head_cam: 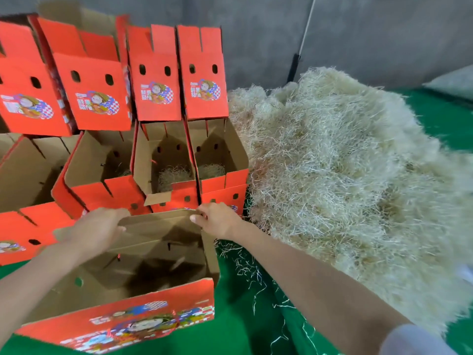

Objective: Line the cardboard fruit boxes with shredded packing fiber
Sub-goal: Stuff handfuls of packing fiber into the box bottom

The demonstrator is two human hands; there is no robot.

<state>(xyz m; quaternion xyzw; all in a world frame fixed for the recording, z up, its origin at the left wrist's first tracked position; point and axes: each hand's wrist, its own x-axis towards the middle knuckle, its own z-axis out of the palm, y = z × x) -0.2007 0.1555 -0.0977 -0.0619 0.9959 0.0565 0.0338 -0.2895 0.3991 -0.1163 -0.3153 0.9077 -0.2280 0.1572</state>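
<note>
One unlined box (128, 311) at 6 o'clock | left hand (97, 231) seems curled over its far rim, blurred | right hand (217, 221) pinches far-right corner | fiber pile (345, 188) at 3 o'clock, untouched | risk: rim-only pull buckles cardboard or knocks lined boxes (166, 190) at 12 o'clock

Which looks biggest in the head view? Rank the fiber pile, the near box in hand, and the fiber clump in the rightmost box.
1. fiber pile, largest by far.
2. near box, though closeness to the camera inflates it.
3. fiber clump, clearly smallest.
</note>
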